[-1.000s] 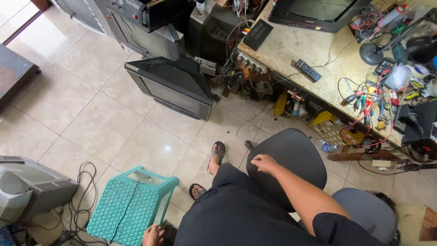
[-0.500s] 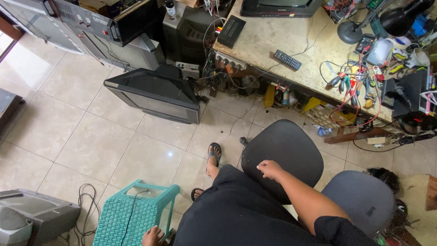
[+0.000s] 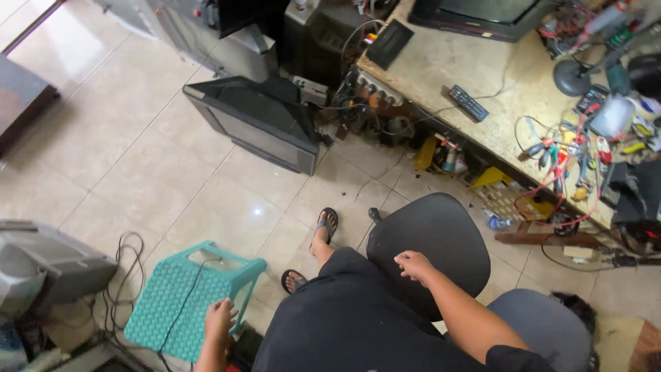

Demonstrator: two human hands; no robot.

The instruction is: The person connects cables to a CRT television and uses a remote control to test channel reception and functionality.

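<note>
well, my left hand (image 3: pixel 220 318) curls over the light, stiff teal plastic stool (image 3: pixel 180 303) rim; right hand (image 3: pixel 414 264) rests loosely on the black chair seat (image 3: pixel 441 238).

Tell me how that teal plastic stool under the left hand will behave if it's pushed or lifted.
The teal stool looks like thin perforated plastic, so probably light and easy to lift one-handed. It seems to lie tilted on the tile floor, so it would likely slide or rock when the left hand pushes it. A black cable crosses it and may snag.
</note>
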